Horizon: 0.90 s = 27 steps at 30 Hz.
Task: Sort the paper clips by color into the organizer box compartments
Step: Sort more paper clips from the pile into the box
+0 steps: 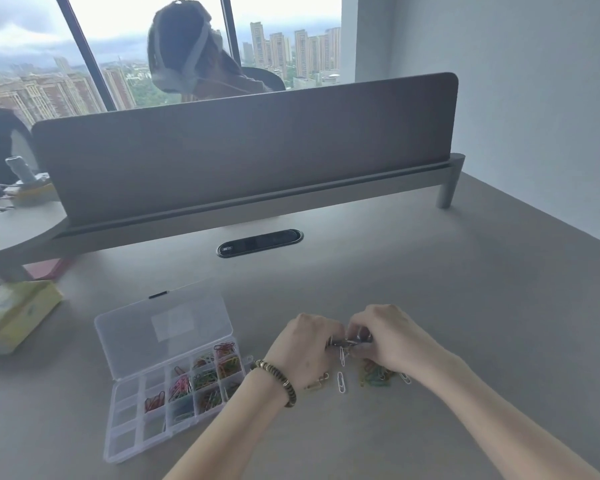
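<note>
A clear plastic organizer box (125, 441) lies open on the desk at the lower left, its lid (163, 327) tilted back. Several of its compartments hold colored paper clips (205, 379). To its right, my left hand (305, 348) and my right hand (388, 337) meet above the desk, and both pinch a small bunch of silver paper clips (349, 342) between the fingertips. One clip dangles from the bunch. Below the hands lies a loose pile of green, yellow and blue clips (376, 375). White clips (341, 382) lie beside it.
A grey desk divider (250, 150) runs across the back, with a black cable grommet (260, 243) in front of it. A yellow tissue pack (14, 317) sits at the left edge. Another person sits behind the divider.
</note>
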Each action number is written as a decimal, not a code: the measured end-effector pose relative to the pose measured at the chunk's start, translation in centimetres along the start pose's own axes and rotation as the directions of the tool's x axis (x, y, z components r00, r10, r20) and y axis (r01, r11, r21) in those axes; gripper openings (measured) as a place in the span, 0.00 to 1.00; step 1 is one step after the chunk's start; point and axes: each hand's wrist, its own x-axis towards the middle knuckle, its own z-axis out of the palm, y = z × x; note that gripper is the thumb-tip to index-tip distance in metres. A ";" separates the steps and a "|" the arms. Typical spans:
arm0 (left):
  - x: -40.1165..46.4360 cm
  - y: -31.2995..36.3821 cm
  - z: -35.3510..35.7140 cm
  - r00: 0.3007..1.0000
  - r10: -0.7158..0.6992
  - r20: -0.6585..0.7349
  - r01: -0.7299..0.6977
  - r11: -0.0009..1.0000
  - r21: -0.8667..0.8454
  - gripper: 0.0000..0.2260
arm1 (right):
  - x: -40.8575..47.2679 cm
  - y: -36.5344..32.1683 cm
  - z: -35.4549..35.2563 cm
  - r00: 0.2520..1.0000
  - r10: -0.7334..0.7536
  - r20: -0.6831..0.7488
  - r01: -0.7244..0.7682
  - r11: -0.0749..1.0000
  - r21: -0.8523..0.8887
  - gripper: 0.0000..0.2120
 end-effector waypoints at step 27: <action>-12.7 -9.6 -10.0 0.855 -0.362 -0.372 0.293 0.928 -0.231 0.04 | 0.3 -6.0 -2.1 0.982 -0.068 -0.174 0.060 0.997 -0.050 0.06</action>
